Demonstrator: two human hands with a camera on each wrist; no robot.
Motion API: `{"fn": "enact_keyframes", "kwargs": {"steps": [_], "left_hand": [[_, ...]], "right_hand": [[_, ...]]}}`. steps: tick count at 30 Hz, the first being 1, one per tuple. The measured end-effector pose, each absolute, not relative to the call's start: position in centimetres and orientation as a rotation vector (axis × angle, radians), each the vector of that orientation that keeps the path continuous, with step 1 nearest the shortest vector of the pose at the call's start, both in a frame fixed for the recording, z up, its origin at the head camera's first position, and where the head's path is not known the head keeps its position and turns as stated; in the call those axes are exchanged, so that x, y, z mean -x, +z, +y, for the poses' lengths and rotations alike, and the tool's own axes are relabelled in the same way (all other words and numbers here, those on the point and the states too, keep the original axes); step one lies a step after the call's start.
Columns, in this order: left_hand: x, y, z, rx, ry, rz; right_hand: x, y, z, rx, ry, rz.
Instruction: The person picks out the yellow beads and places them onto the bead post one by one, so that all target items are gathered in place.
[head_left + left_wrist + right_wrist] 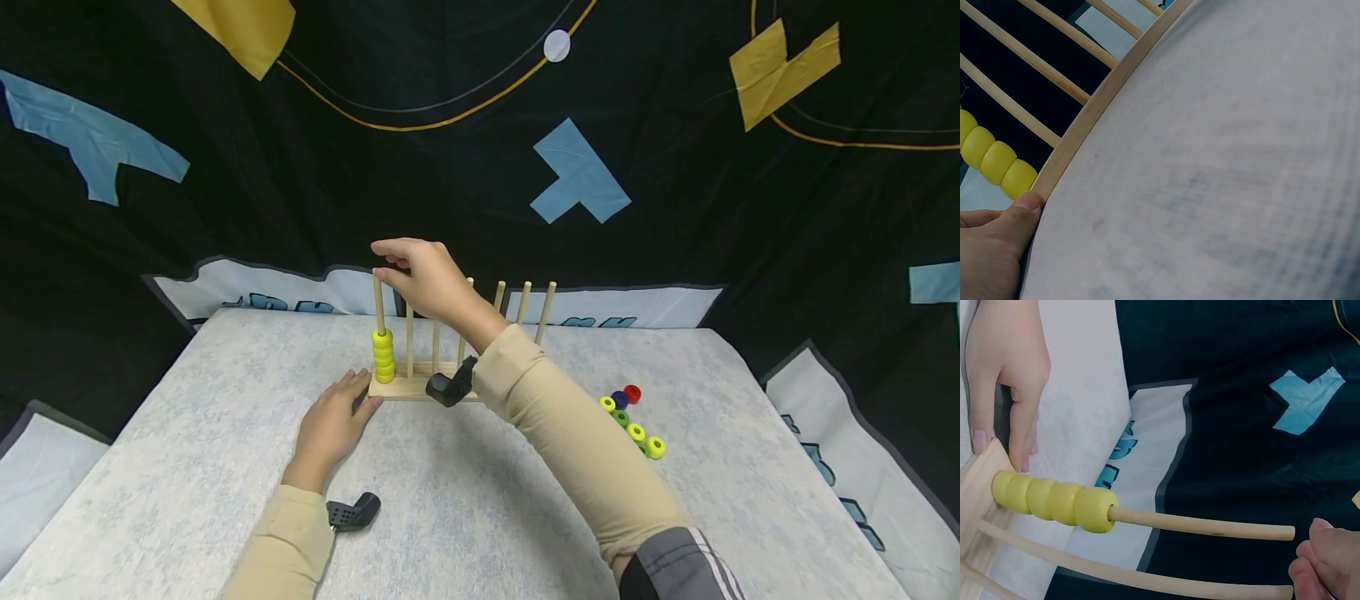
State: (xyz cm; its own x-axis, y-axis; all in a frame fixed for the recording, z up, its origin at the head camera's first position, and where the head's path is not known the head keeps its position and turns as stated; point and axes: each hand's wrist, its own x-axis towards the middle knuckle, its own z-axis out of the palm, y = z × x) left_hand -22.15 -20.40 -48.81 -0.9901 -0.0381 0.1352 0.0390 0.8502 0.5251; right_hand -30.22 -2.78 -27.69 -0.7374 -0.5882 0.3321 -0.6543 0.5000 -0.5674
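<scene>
Fingers apart on both, right hand (423, 271) is hovering by the tip of the left peg (379, 305), left hand (332, 422) touching the base (406, 389).

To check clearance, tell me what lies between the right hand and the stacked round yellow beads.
In the right wrist view: the pale wooden peg, bare above the beads, then a narrow gap.

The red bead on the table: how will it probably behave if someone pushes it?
The red bead may roll, as its outline looks round. It is probably stiff, since the similar yellow beads keep their shape on their peg. Pushed toward the blue bead, it would likely move that too, because they lie close together.
</scene>
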Motion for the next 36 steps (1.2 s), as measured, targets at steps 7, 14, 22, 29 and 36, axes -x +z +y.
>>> {"fn": "enact_keyframes", "kwargs": {"steps": [7, 14, 22, 29, 36], "left_hand": [[22.0, -48.7, -20.3, -0.005, -0.824, -2.887], [22.0, -48.7, -20.2, -0.035, -0.809, -2.905], [22.0, -48.9, -20.2, -0.038, -0.814, -2.897], [22.1, -49.0, -20.1, -0.047, -0.815, -2.9], [22.1, -49.0, -20.1, -0.038, -0.802, -2.893]], "right_hand": [[29.5, -27.5, -1.8, -1.103, 1.107, -2.57], [28.4, -27.7, -0.6, -1.132, 1.139, -2.528], [26.8, -28.7, 0.7, -1.198, 1.144, -2.491], [25.4, -30.2, 2.1, -1.245, 1.161, -2.492], [24.7, -32.1, 4.1, -1.211, 1.165, -2.521]]}}
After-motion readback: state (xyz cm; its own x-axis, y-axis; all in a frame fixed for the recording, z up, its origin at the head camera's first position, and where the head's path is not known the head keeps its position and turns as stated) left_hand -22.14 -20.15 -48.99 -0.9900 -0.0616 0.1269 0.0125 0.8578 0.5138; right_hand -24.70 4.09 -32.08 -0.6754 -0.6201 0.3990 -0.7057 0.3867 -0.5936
